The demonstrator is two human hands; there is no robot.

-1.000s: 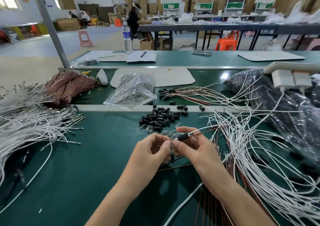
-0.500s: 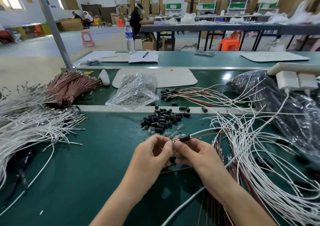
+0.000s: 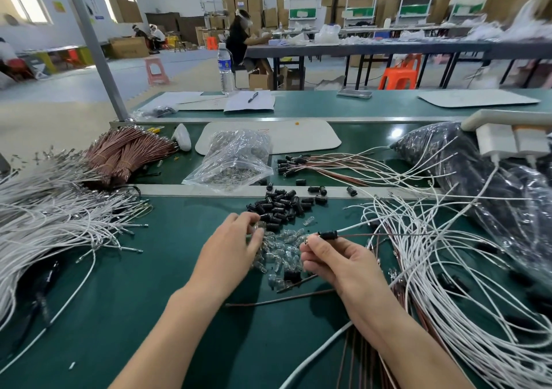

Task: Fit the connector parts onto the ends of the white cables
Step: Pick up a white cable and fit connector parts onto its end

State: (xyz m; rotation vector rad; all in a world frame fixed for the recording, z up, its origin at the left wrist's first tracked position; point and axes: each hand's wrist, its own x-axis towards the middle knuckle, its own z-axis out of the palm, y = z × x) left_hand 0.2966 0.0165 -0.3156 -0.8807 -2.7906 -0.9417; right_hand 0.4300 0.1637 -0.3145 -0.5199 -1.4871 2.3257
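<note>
My right hand [image 3: 334,261] pinches a black connector sleeve [image 3: 328,234] that sits on the joined ends of a white cable [image 3: 352,227] and a brown cable [image 3: 388,234], both running off to the right. My left hand [image 3: 231,248] reaches into the heap of small clear bulbs [image 3: 283,251], its fingertips closed on one clear bulb [image 3: 259,226] at the edge of the pile of black connector sleeves [image 3: 280,206]. Loose white cables [image 3: 448,284] lie in a tangle to the right.
A big bundle of white cables [image 3: 50,221] and bundled brown cables [image 3: 125,152] lie at the left. A clear bag of parts [image 3: 236,158], finished cable ends [image 3: 313,164] and a dark plastic bag [image 3: 493,185] sit behind. A metal rail [image 3: 298,190] crosses the green bench [image 3: 149,284].
My hands have parted. The left hand moved up and left to the bulb heap, while the right hand keeps the sleeved cable end and shifted slightly right.
</note>
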